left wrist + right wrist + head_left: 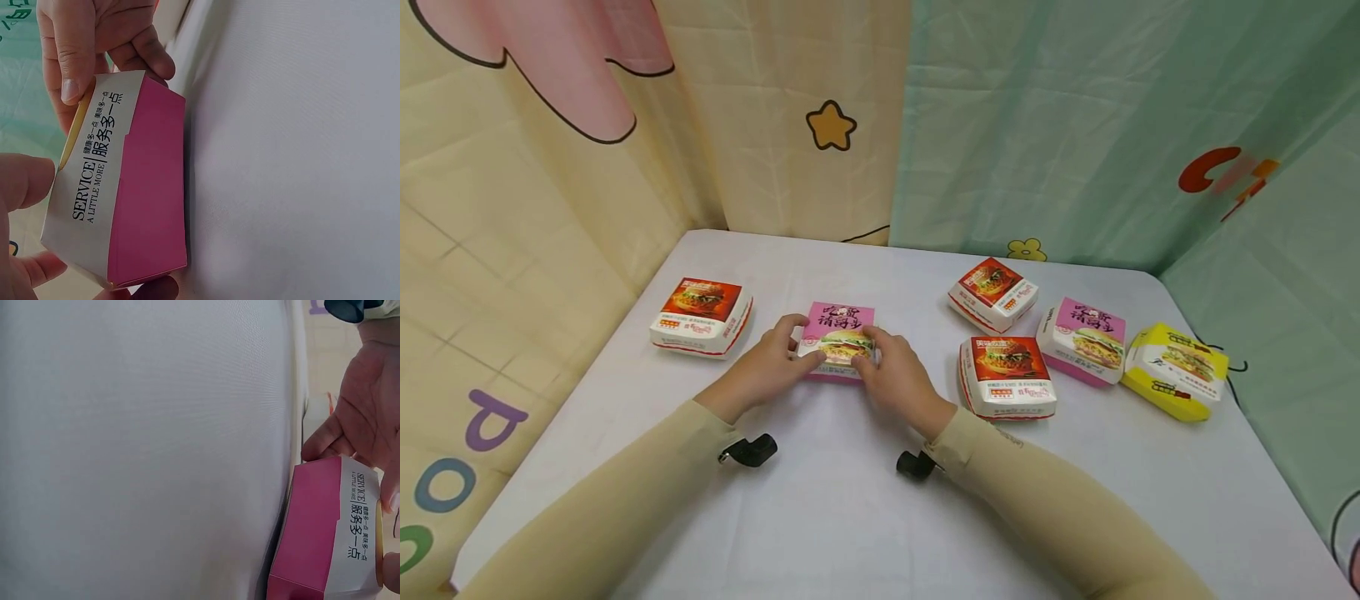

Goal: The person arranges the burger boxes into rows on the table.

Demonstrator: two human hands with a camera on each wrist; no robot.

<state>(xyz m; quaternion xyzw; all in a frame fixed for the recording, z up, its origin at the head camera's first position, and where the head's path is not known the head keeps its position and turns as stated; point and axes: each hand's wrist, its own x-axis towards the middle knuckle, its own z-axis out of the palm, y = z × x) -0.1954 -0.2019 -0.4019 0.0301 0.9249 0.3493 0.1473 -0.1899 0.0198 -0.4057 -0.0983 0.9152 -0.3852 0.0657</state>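
A pink-and-white burger box (837, 342) with a burger picture on its lid sits at the middle of the table. From its left side my left hand (772, 364) grips it, the thumb on the lid's front corner. My right hand (901, 379) grips the opposite side, its thumb also over the lid. In the left wrist view the box's front wall (153, 187) shows pink below and white above, with both hands' fingers around its ends. The right wrist view shows the same burger box (307, 519) down at the tabletop, lid closed.
A red-and-white burger box (702, 317) stands at the left. To the right are two more red-and-white boxes, a far one (992, 294) and a nearer one (1006, 377), another pink box (1082, 341) and a yellow box (1176, 372). Curtains (1000, 125) hang behind the white table (827, 517).
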